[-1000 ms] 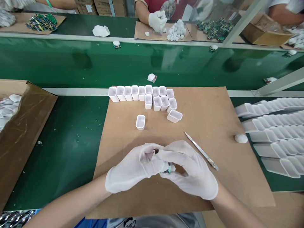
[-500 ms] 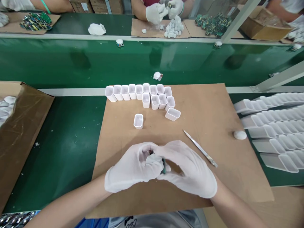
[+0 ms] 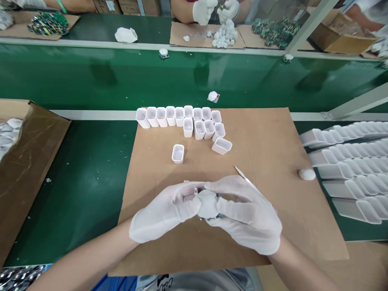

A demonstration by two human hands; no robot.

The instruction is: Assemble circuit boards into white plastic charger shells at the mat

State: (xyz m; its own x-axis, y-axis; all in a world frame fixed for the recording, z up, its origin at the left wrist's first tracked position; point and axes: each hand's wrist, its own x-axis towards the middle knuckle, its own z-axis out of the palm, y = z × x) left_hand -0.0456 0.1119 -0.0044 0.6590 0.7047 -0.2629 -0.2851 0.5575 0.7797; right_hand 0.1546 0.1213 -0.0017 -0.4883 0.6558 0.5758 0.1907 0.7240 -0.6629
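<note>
Above the brown cardboard sheet (image 3: pixel 169 258), my gloved left hand (image 3: pixel 163 214) and my gloved right hand (image 3: pixel 251 220) meet on one small circuit board with a round white cap (image 3: pixel 207 203). The cap faces up between my fingertips. A green board edge and a small metal connector show around it; the rest is covered by the gloves. Pale tweezers (image 3: pixel 242 173) lie on the cardboard, partly behind my right hand. Beyond my hands stand a single white plastic cup (image 3: pixel 178 154) and a tilted one (image 3: pixel 222 146).
White cups (image 3: pixel 161 117) stand in rows at the cardboard's far edge. Stacked white cups (image 3: pixel 348 165) lie at right, near a white cap (image 3: pixel 307 174). A box (image 3: pixel 39 149) stands left. Across the green belt (image 3: pixel 136 76), a co-worker's gloved hands (image 3: pixel 203 12) handle small parts.
My fingers have shifted so that the white cap now shows clearly between both hands. Capped boards on the green belt have moved right. The view has shifted slightly.
</note>
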